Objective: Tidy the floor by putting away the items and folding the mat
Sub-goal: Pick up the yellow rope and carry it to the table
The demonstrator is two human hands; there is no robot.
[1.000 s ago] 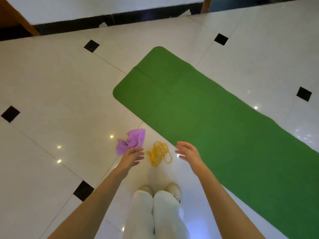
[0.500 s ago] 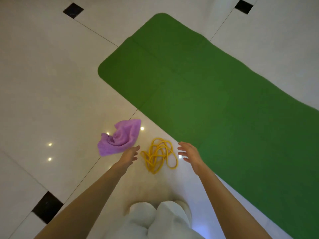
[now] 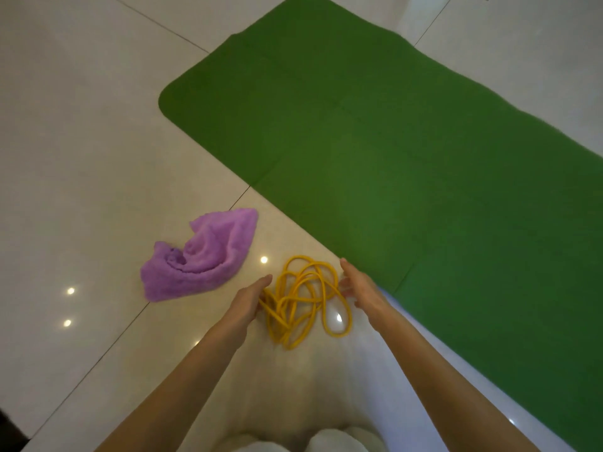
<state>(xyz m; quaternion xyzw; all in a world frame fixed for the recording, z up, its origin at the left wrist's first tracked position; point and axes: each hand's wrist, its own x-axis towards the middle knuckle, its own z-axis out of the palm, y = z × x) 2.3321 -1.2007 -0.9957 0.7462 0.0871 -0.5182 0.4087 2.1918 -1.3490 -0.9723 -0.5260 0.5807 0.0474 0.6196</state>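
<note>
A tangled yellow rope [image 3: 305,300] lies on the pale tiled floor just in front of me. My left hand [image 3: 249,300] is at the rope's left edge with fingers straight, touching or nearly touching it. My right hand [image 3: 359,285] is at its right edge, fingers straight and relaxed, holding nothing. A crumpled purple towel [image 3: 202,256] lies on the floor left of the rope. A long green mat [image 3: 375,141] is spread flat, running from the upper middle to the lower right.
The glossy white floor tiles [image 3: 81,158] have dark grout lines and bright light reflections. My white-trousered knees [image 3: 306,442] show at the bottom edge. A black tile inset [image 3: 8,425] sits at the lower left corner.
The view has dropped closer to the floor. Both hands have come down and closed in on either side of the yellow rope.
</note>
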